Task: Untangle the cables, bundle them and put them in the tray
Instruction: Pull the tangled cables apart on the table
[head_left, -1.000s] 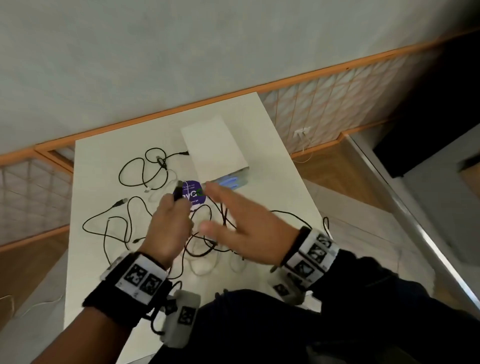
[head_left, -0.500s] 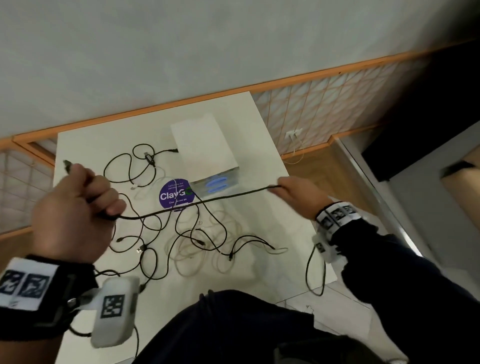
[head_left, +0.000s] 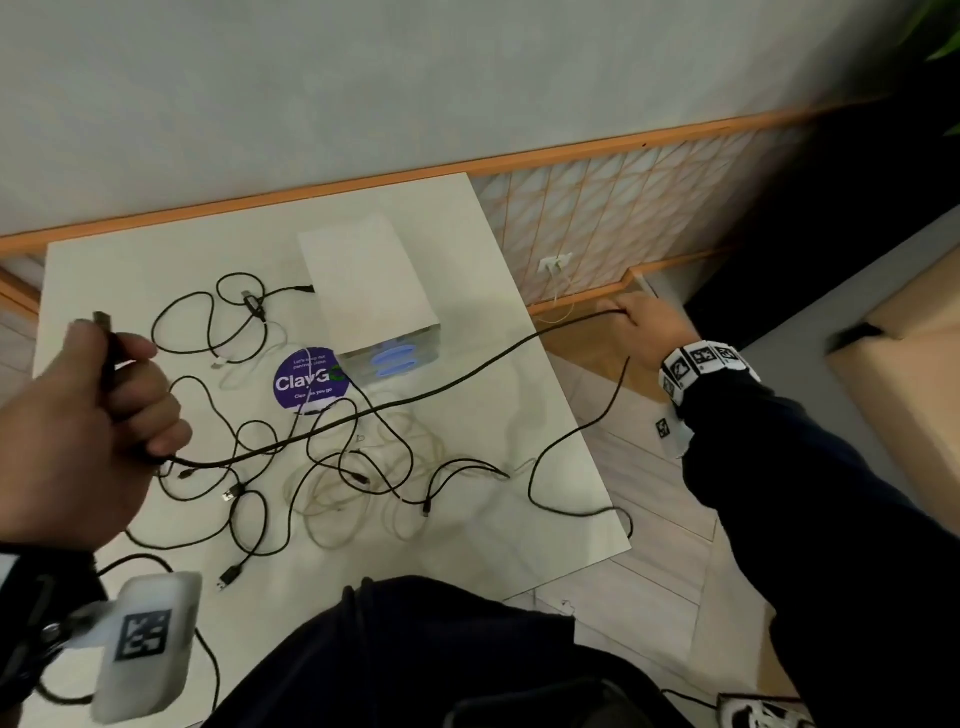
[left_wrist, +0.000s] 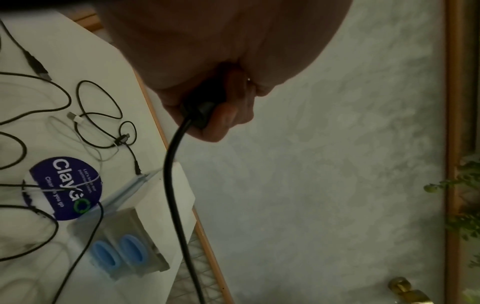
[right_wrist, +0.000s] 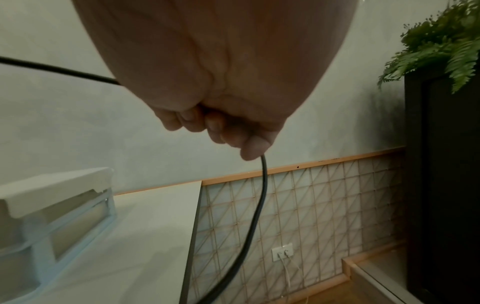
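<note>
A long black cable (head_left: 415, 400) stretches over the white table (head_left: 156, 260) between both hands. My left hand (head_left: 104, 410) is raised at the left and grips one end, its plug sticking up past the thumb; the left wrist view shows the fingers (left_wrist: 223, 121) curled round the black cable (left_wrist: 171, 185). My right hand (head_left: 644, 332) is out past the table's right edge and grips the same black cable (right_wrist: 257, 216), whose rest hangs down and trails back onto the table. A tangle of black and white cables (head_left: 332, 478) lies below. The lidded clear tray (head_left: 374, 291) stands at the back.
A round purple sticker (head_left: 306, 382) lies on the table in front of the tray. A wall with an orange rail and lattice panel (head_left: 623, 223) runs behind. A wall socket (head_left: 556, 264) sits low to the right; a black planter (right_wrist: 441, 185) stands further right.
My hands have drawn further apart: the right hand moved beyond the table's right edge, pulling the black cable out longer. The left hand keeps its grip on the plug end.
</note>
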